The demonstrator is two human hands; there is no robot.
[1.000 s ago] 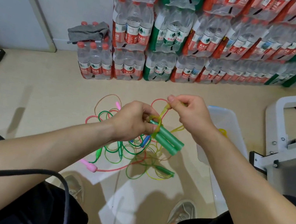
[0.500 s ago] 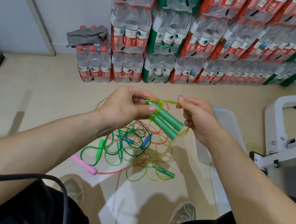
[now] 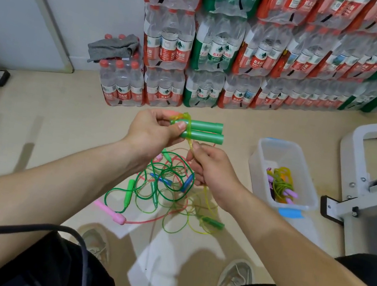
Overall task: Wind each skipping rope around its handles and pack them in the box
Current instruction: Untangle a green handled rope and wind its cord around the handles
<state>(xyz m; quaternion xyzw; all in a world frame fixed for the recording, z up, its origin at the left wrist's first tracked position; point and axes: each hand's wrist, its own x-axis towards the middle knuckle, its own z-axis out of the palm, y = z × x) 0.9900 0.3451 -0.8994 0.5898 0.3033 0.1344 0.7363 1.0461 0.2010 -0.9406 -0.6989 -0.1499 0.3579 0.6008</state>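
Sitting with my shoes (image 3: 238, 272) on the floor, I look down at my work. My right hand (image 3: 214, 174) is closest. Its fingers are curled and pinch the thin yellow-green rope (image 3: 190, 145), pulling it tight. Just past it, my left hand (image 3: 152, 129) grips the two green handles (image 3: 205, 130) side by side, and my thumb presses on the loops at their end. I think only a few turns are on so far, because most of this rope hangs down to the floor.

Under my hands lies a messy pile of ropes (image 3: 165, 188), green, red and yellow. None of those are wound yet. Off to the right stands the clear box (image 3: 279, 152), with a wound bundle (image 3: 279, 184) inside. So a little is done and lots is left. Packs of water bottles (image 3: 212, 47) are stacked by the wall.
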